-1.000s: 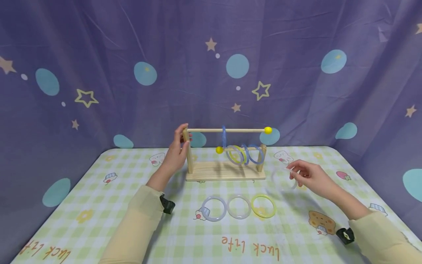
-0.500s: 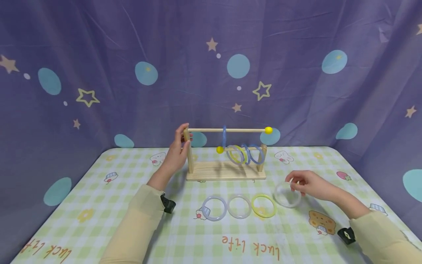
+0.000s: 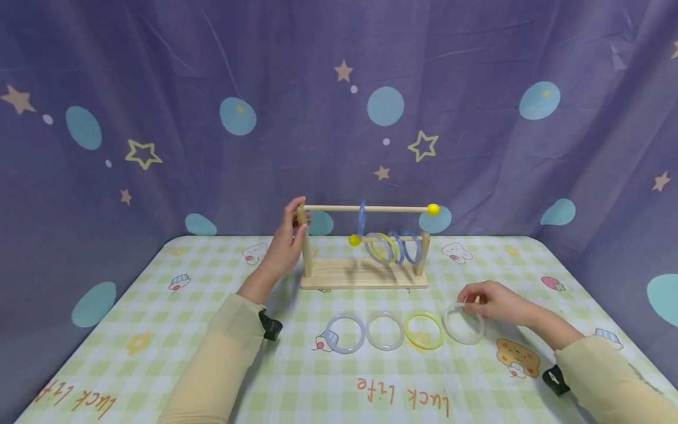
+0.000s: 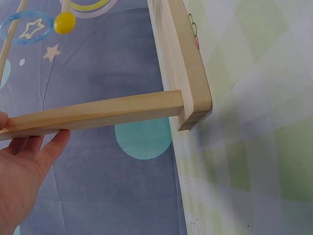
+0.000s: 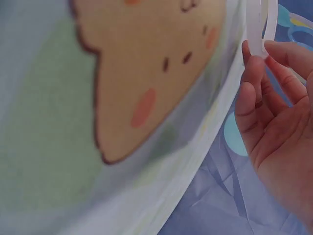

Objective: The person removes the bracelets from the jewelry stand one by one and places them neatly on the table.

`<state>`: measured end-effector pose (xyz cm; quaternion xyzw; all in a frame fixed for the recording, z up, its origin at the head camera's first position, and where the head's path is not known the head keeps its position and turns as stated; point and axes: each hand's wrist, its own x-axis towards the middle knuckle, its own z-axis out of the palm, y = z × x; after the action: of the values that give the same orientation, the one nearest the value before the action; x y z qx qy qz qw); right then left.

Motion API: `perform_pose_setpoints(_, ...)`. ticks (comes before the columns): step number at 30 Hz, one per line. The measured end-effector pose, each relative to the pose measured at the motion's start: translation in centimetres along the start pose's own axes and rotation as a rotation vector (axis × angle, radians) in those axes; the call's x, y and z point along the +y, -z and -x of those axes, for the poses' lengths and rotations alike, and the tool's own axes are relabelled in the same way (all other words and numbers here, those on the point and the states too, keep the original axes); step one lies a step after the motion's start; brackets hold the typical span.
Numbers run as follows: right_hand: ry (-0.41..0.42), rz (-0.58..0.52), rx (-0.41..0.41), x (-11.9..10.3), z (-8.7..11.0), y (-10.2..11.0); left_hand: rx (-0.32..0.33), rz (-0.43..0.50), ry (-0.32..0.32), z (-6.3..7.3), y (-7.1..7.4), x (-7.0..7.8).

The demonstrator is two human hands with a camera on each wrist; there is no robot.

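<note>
My left hand point(image 3: 282, 250) grips the top of the left post point(image 4: 98, 112) of a wooden ring stand point(image 3: 339, 277). A blue ring point(image 3: 362, 221) hangs on the stand's upper bar. On its lower bar hang a pale lilac ring, a yellow ring and blue rings. Off to the right, my right hand point(image 3: 495, 303) pinches the far edge of a clear whitish ring point(image 3: 467, 342) between thumb and fingertips, low over the tablecloth. The same whitish ring point(image 5: 254, 24) shows at the top of the right wrist view, held at its edge.
Left of the whitish ring, a yellow ring point(image 3: 424, 347), a pale lilac ring point(image 3: 385, 348) and a pale blue ring point(image 3: 345, 351) lie in a row on the checked tablecloth point(image 3: 222, 377). Yellow balls cap both bars, one of them the upper ball point(image 3: 433, 209). A purple curtain point(image 3: 296, 147) hangs behind.
My right hand has brought the whitish ring down and nearer to me, from raised beside the stand to the right end of the row. My left hand stays on the post.
</note>
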<state>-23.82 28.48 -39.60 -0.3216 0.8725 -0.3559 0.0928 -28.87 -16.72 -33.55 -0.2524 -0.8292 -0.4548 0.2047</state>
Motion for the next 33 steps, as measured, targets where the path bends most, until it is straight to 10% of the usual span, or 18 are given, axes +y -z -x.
perform_pose_setpoints(23, 0.032, 0.064, 0.022, -0.8, -0.8, -1.0, -0.001, 0.004, 0.019, 0.0, 0.0, 0.0)
perform_pose_setpoints(33, 0.073, -0.092, 0.227, -4.1, -3.8, -2.5, 0.006, 0.021, 0.021, 0.0, -0.1, 0.0)
